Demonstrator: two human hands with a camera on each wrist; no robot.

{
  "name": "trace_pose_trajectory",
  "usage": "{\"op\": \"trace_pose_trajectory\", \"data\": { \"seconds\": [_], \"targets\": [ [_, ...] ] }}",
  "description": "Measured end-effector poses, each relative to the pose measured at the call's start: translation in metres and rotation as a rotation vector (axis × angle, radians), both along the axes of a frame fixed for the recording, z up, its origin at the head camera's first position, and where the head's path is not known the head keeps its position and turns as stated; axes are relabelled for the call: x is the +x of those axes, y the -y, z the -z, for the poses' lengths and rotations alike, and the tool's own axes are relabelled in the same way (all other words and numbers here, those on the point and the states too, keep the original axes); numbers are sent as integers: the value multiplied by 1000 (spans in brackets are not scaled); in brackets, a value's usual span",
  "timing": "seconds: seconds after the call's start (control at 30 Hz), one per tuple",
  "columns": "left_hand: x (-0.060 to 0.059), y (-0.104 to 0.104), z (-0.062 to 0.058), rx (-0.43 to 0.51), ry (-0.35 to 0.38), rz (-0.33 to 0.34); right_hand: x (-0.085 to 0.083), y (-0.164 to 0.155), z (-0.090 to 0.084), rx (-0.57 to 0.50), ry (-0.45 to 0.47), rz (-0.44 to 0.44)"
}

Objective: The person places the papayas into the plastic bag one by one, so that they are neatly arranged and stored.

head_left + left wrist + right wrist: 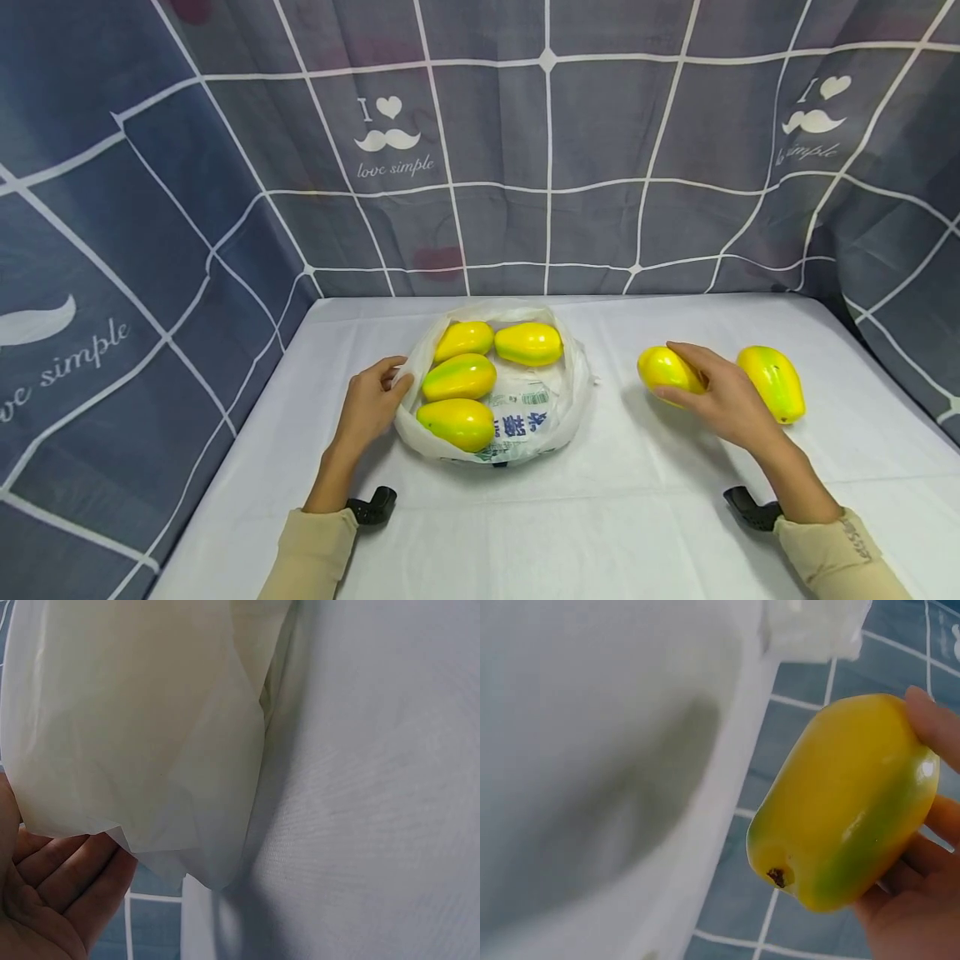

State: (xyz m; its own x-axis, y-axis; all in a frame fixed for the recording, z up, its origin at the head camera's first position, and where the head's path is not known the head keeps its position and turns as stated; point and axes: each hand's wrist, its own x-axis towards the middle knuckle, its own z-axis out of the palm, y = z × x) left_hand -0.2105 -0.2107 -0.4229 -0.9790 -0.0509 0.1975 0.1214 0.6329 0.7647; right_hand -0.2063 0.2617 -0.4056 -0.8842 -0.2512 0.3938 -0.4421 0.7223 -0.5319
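My right hand (723, 392) grips a yellow papaya (847, 802) with green streaks, thumb on one side and fingers on the other. In the right wrist view its dark stem end shows, and its shadow falls on the cloth apart from it. At the left, my left hand (372, 402) pinches the rim of a white plastic bag (577, 400), with fingers behind the film in the left wrist view. Inside the opened bag lie several papayas (459, 377), mostly along its left side. Another papaya (771, 383) rests on the table just right of my right hand.
A white cloth covers the table (525, 533). Dark grey checked curtains (495, 150) hang behind it and along both sides. Black devices (372, 507) are strapped at both wrists.
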Motion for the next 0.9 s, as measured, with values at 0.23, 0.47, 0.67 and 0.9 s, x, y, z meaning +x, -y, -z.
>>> {"op": "trace_pose_trajectory", "data": {
  "seconds": [0.23, 0.47, 0.67, 0.9],
  "targets": [
    [-1, 0, 0, 6, -5, 3, 1, 21, -9, 3, -29, -39],
    [-1, 1, 0, 9, -6, 3, -8, 52, -20, -16, -39, -126],
    [0, 1, 0, 10, -7, 2, -13, 78, -28, -25, -45, -212],
    [1, 0, -2, 8, -3, 2, -11, 106, -27, -24, -35, -266]
  ]
}}
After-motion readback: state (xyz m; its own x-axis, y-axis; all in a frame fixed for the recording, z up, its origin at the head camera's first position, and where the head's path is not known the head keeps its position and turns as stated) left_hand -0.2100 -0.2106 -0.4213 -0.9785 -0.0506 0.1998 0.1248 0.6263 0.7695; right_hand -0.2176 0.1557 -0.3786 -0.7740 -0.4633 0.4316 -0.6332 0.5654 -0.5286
